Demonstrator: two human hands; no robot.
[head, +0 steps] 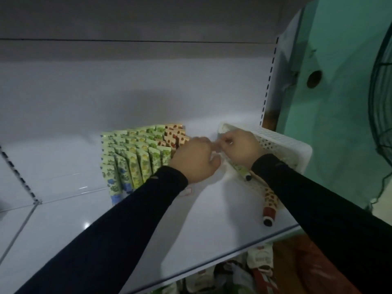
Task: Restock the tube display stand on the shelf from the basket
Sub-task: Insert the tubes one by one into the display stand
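Tube display stand (pixel 140 153) sits left on the white shelf (pixel 212 209). Your left hand (pixel 196 159) and right hand (pixel 240 148) meet between stand and basket (pixel 282 143) — fingers curled, each grip's contents unclear. One tube (pixel 269 205) lies beside the basket.

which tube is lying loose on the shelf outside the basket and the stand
The red-and-cream spotted tube with the black cap, lying flat on the shelf by the basket's near corner. The others stand racked in the display stand or sit in the basket.
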